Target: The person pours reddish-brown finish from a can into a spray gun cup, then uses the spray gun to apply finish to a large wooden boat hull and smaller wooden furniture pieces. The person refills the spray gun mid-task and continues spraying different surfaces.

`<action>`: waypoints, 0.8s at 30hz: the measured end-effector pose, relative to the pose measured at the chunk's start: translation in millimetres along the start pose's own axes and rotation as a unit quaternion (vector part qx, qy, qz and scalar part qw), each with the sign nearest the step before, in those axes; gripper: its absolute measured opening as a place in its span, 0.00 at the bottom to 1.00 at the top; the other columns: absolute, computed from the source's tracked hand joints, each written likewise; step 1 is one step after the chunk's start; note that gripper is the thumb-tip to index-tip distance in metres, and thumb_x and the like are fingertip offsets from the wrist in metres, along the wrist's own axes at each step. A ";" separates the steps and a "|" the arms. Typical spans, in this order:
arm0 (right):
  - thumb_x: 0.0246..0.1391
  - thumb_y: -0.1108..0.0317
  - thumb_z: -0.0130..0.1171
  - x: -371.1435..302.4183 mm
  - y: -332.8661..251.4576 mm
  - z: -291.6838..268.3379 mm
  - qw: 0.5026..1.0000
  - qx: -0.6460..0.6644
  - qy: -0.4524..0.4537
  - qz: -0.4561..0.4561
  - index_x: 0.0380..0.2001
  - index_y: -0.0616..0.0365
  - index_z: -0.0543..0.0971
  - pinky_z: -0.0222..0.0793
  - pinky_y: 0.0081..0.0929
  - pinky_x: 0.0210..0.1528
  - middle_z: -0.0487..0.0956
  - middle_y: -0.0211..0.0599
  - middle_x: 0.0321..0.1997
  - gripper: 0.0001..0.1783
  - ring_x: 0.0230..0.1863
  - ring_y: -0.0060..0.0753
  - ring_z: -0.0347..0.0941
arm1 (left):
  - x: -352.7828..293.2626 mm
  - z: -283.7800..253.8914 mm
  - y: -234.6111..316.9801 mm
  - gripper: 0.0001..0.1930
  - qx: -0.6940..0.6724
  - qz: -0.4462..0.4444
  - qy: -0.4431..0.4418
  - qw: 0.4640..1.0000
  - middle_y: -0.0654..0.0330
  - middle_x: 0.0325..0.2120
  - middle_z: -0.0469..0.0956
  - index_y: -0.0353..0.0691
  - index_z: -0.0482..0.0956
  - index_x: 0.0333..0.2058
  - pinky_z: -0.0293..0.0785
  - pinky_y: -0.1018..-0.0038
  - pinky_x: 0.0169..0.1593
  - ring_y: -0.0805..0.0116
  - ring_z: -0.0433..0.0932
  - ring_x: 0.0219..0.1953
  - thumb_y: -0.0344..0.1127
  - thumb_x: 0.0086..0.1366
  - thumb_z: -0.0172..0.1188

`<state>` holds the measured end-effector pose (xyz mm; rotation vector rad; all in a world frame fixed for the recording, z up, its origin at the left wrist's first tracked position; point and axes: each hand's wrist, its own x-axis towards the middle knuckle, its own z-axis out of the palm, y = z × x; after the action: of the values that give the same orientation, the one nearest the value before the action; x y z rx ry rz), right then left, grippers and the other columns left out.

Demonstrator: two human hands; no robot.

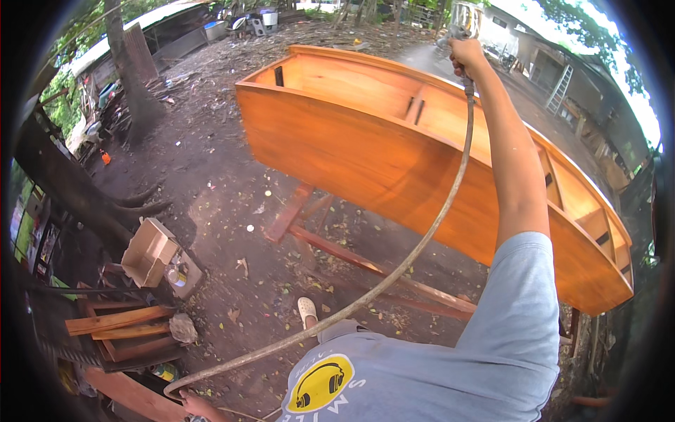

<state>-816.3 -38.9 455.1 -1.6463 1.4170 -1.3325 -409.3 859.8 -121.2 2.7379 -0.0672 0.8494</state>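
Observation:
My right hand is stretched out far ahead, closed around the handle of a spray gun with a see-through cup on top. A pale mist leaves its nozzle toward the left, over the far edge of an orange-stained wooden cabinet. The cabinet lies raised on a reddish wooden stand, its open compartments facing up. From the gun's handle a tan hose sweeps down across my front to the lower left. There my left hand, partly cut off by the picture's edge, closes at the hose's bend.
An open cardboard box stands on the dirt at left, with a can beside it. Wooden pieces and a stone lie nearer. Tree trunks rise at left. A ladder leans by a shed at far right.

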 end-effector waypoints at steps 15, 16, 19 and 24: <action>0.61 0.59 0.58 59.4 -81.9 305.5 0.991 0.005 -0.115 -0.065 0.20 0.64 0.71 0.56 0.29 0.10 0.68 0.36 0.13 0.21 0.09 0.26 0.60 | 113.6 139.4 30.8 0.10 0.025 -0.064 -0.069 0.995 0.37 0.25 0.79 0.26 0.81 0.28 0.73 0.55 0.30 0.43 0.79 0.26 0.29 0.57 0.56; 0.61 0.59 0.58 59.1 -86.5 316.9 0.991 0.006 -0.115 -0.069 0.20 0.64 0.71 0.56 0.29 0.10 0.68 0.35 0.13 0.21 0.09 0.26 0.60 | 121.8 149.8 37.6 0.10 0.003 -0.009 -0.026 1.000 0.39 0.21 0.77 0.27 0.78 0.24 0.73 0.56 0.29 0.41 0.79 0.26 0.31 0.55 0.57; 0.61 0.59 0.57 55.5 -99.0 355.3 0.989 0.012 -0.124 -0.085 0.22 0.65 0.73 0.58 0.30 0.11 0.70 0.36 0.14 0.20 0.09 0.27 0.61 | 151.5 163.8 36.9 0.13 0.011 -0.016 -0.062 0.998 0.41 0.20 0.77 0.26 0.81 0.27 0.71 0.56 0.28 0.47 0.76 0.22 0.34 0.60 0.57; 0.61 0.58 0.58 44.7 -81.5 372.9 0.979 0.043 -0.149 -0.131 0.32 0.66 0.79 0.63 0.32 0.11 0.75 0.40 0.17 0.18 0.09 0.28 0.66 | 212.9 182.3 105.2 0.24 -0.301 -0.400 -0.028 0.865 0.41 0.23 0.79 0.22 0.81 0.38 0.69 0.59 0.28 0.55 0.70 0.21 0.45 0.68 0.54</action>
<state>-443.2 -123.5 419.0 -1.9299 0.9827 -1.2004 -146.3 716.8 -119.9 1.9061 0.6373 0.3985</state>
